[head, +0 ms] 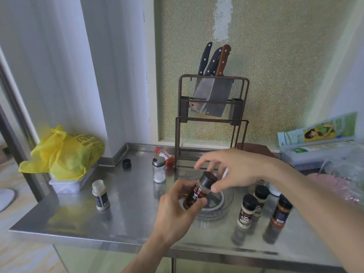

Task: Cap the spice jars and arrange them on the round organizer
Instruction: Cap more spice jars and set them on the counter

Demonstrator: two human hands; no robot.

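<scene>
Left hand (178,208) grasps a tilted dark spice jar (198,192) above the bench (128,217); right hand (229,170) pinches its black cap (208,180). Beneath lies the round organizer (220,205); three capped jars (247,210) stand beside; an uncapped jar (100,195) stands left; a loose cap (126,163) lies farther back.

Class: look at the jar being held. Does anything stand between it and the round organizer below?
Nothing visible does. The jar, held in the left hand with the right hand on its cap, hangs directly over the organizer, whose visible part holds nothing.
</scene>
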